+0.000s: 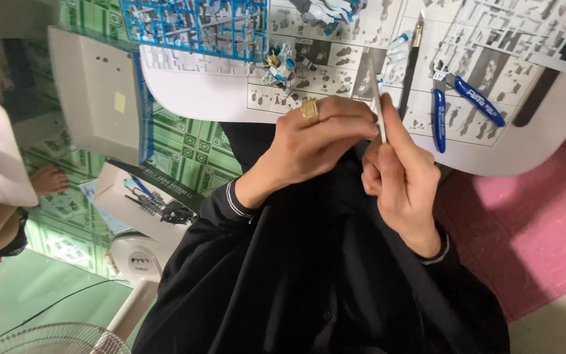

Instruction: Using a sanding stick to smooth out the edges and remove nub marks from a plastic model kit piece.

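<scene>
**Two hands meet on a thin white stick**

While both black-sleeved arms reach forward over the lap, the left hand point(319, 141), wearing a gold ring point(310, 109), closes its fingertips on a thin white stick point(377, 105) near its lower end. The right hand point(404, 180) is curled around the same stick from below, thumb and forefinger pinching it so that it stands almost upright between the two hands, just at the near edge of the white table point(198, 92).

Just beyond the stick, a black hobby knife point(411, 65) lies on the printed instruction sheet point(492, 52), with blue-handled nippers point(456, 98) beside it to the right. A small blue and white model figure point(280, 65) stands a little left of the hands. Farther off, a blue parts frame point(194, 26) rests on the sheet. Below the table, an open box point(142, 200) sits on the green tiled floor point(191, 147), near a white fan point(99, 314).
</scene>
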